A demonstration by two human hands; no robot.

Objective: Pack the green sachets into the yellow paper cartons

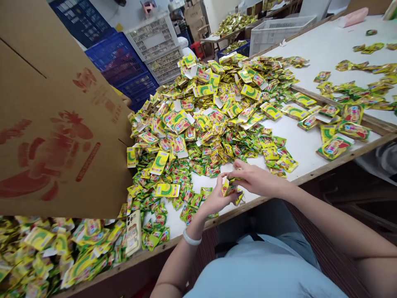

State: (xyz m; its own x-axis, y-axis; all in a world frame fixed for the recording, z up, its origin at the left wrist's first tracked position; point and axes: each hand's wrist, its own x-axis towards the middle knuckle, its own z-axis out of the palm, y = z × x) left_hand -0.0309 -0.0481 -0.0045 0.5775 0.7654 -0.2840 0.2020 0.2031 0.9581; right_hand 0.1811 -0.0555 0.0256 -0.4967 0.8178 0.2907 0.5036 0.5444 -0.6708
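Note:
Near the table's front edge, my left hand (217, 199) is wrapped round a small yellow box (226, 188). My right hand (248, 177) meets it from the right, its fingers closed at the top of the box. Whatever the right fingertips pinch is too small to make out. Small green and yellow packets (198, 200) lie on the white table (203, 181) left of my hands. Behind them rises a large heap of packets and yellow boxes (180, 122). More packets (287, 162) lie to the right.
A big cardboard carton (62, 124) stands at the left, with a phone (134, 232) near its lower right corner. A wooden strip (369, 122) crosses the table at the right. Plastic crates (155, 37) are stacked behind. Part of another person's hand (126, 100) shows beside the carton.

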